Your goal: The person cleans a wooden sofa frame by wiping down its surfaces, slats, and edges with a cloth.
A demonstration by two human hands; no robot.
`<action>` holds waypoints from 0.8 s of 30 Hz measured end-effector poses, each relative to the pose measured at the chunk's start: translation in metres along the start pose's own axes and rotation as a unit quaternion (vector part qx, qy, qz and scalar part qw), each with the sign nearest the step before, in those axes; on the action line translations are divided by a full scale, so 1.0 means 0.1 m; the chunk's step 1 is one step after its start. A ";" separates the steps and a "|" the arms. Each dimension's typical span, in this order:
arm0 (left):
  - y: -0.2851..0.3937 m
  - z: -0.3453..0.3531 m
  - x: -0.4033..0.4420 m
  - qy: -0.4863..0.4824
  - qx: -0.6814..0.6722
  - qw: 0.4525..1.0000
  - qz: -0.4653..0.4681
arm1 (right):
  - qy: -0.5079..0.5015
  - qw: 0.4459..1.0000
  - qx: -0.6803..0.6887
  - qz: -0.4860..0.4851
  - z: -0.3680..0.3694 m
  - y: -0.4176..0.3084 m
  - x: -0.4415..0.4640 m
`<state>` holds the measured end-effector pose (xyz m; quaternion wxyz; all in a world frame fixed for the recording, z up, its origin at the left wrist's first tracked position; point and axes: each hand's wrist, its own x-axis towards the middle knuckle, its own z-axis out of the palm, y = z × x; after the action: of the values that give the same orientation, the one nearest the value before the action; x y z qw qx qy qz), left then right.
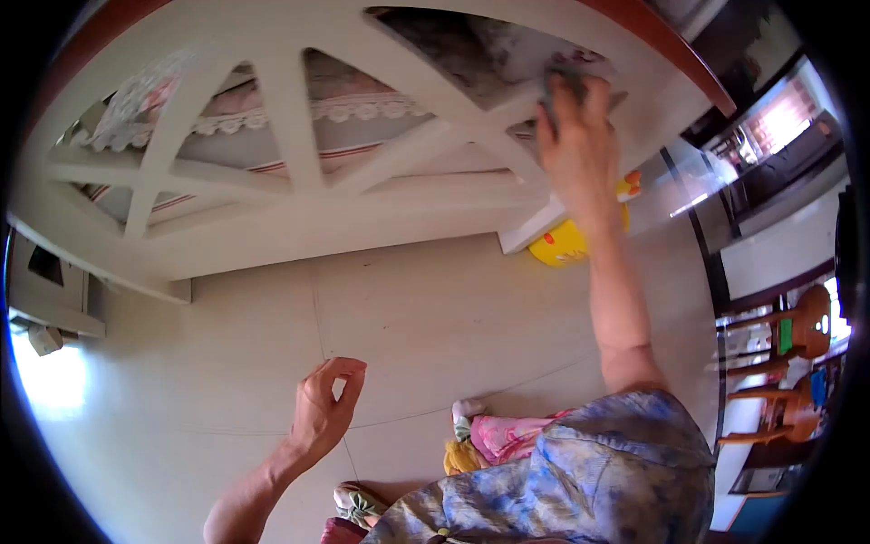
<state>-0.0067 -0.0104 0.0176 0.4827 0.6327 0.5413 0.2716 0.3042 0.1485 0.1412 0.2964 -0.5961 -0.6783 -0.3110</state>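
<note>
My right hand reaches up to the right part of a white lattice-work wooden panel with a red-brown top edge. Its fingers are wrapped round a dark grey cloth-like thing pressed on the panel's slats. Much of that thing is hidden by the fingers. Low over the floor at the left, my left hand hangs with thumb and forefinger curled together in a ring, nothing visible in it. Behind the slats, fabric with a white lace edge shows.
A yellow object stands on the floor by the panel's right leg. Tiled floor lies below the panel. Wooden chairs are at the far right, and a white cabinet is at the left. My feet show at the bottom.
</note>
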 end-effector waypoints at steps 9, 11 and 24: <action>0.38 0.35 0.10 -0.016 -0.006 1.000 0.002 | -0.072 0.972 0.217 -0.059 0.11 -0.11 -0.31; 0.42 0.39 0.06 -0.023 0.006 0.999 0.031 | -0.135 0.927 0.350 -0.007 0.02 0.12 -0.56; -0.32 0.41 -0.28 -0.053 0.053 0.997 0.025 | -0.235 0.955 -0.012 0.178 0.73 0.91 -1.32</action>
<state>0.0082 -0.0519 -0.0220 0.4699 0.6840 0.5124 0.2207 0.4076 0.1315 -0.0011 0.1719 -0.7670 -0.6078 -0.1125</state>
